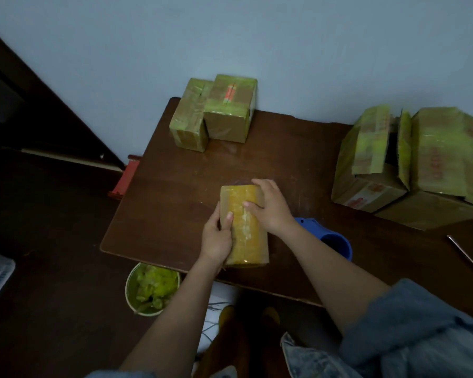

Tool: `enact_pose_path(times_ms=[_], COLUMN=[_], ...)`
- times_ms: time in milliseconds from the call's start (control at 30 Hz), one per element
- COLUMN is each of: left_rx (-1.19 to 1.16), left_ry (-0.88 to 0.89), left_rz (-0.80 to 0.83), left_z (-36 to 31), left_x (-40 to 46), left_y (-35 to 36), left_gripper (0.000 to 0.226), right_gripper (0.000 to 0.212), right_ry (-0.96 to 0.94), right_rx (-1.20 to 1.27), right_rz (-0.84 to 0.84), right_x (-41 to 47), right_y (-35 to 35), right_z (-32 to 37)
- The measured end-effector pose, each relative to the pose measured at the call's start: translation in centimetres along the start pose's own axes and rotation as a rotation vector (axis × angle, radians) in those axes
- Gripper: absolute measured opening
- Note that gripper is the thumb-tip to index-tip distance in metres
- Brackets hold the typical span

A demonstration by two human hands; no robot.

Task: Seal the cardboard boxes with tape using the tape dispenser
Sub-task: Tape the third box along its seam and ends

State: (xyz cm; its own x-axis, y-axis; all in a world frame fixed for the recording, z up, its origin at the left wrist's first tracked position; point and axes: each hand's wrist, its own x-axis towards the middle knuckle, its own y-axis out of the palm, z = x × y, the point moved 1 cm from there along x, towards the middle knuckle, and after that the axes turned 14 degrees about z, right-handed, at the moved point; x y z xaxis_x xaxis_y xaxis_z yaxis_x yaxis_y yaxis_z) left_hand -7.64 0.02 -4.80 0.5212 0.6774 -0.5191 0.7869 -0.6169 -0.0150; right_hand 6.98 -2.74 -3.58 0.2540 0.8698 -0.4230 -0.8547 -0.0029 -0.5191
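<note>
Bare forearms; rolled light-blue denim sleeves; yellow shoes.

Home packing corner: wooden table, taped boxes, bin.
</note>
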Motion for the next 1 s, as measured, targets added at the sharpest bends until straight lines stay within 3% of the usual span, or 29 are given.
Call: enact_pose_path(times_ms=[133, 300, 433, 600, 867, 1000], left_rx=[0.011, -0.076, 0.032, 0.124, 0.514, 0.513], left_ry=[-0.047, -0.095, -0.046, 0.018, 0.057, 0.126], left_rz=[-0.021, 0.135, 0.147, 0.098, 0.076, -0.077], left_z=[-0.9, -0.3, 0.0, -0.1, -1.0, -0.9], left_x=[-0.1, -0.2, -0.2, 0.0, 0.5, -1.8], left_y=[-0.2, -0.3, 0.7, 0.8, 0.1, 0.1], left_gripper=[0.037, 0.039, 0.047, 0.051, 0.074, 0.067], right_gripper=[0.074, 0.071, 0.074, 0.073, 0.061, 0.044], right_ry=[0.110, 0.113, 0.110, 0.058, 0.089, 0.028], right_rx=[0.118, 0.199, 0.219, 0.215, 0.105, 0.033], right_rz=[-0.157, -0.139, -0.188, -0.148, 0.001, -0.383], right_x=[-0.6, -3.3, -4.6, -3.6, -3.7, -8.1], right_y=[0.6, 2.4, 3.0, 2.2, -0.5, -0.9], right_z=[0.3, -1.1, -2.2, -2.6, -3.2, -5.0])
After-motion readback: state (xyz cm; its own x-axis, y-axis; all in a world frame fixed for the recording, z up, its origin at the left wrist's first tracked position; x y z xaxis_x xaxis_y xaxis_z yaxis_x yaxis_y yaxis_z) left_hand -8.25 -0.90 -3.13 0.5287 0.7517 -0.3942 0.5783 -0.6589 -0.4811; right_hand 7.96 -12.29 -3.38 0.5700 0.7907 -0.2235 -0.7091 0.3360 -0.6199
